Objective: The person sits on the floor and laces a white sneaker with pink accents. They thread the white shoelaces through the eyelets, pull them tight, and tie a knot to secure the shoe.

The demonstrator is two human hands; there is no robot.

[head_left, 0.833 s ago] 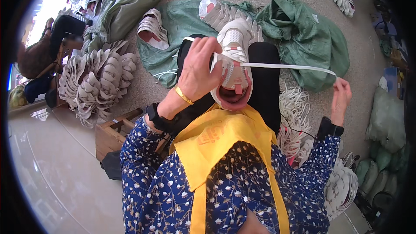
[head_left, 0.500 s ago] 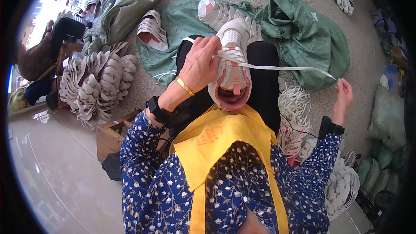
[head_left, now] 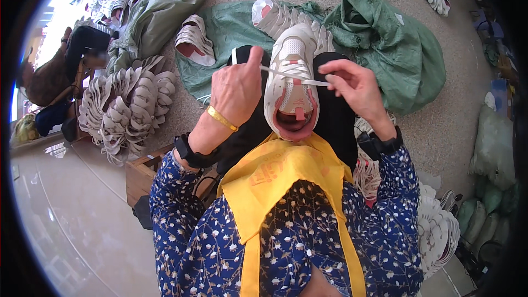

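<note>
Shoe toe at twelve o'clock; left hand at nine, knuckles up, pinching white lace; right hand at three, pinching it too (index extended).

Item, apron, yellow: orange printed lettering across the cloth, creased; no wording legible.
Item, sneaker, white and pink: faint marking near the collar, too small to read.
Item, sack, green: small white label, likewise unreadable.
</note>
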